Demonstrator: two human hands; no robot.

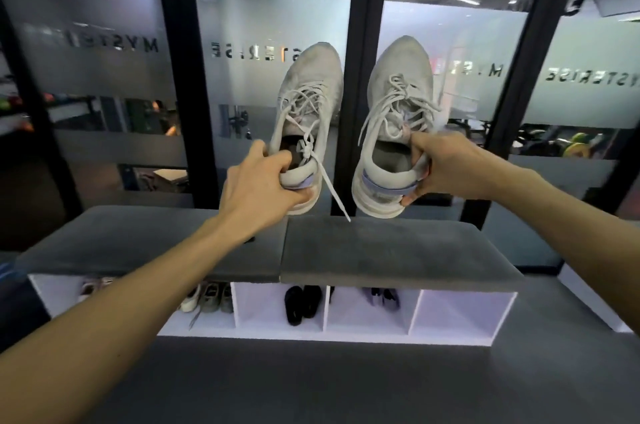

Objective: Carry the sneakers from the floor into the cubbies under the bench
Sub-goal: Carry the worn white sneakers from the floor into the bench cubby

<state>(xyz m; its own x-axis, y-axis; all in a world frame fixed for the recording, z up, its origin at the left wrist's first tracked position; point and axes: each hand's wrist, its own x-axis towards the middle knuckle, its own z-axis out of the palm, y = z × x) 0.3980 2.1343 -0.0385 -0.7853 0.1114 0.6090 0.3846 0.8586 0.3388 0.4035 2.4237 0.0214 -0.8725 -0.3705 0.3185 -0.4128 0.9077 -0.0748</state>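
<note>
Both grey sneakers are gripped at the heels, left hand and right hand, above the surface; the dangling lace could be snagged on it.

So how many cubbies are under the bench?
4 in plain view: grey sneakers, black shoes, dark shoes, bare far-right cubby. The left arm may hide another.

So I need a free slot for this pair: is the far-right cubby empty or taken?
Empty. The far-right cubby shows only bare white walls and floor, while the cubby beside it holds dark shoes.
</note>
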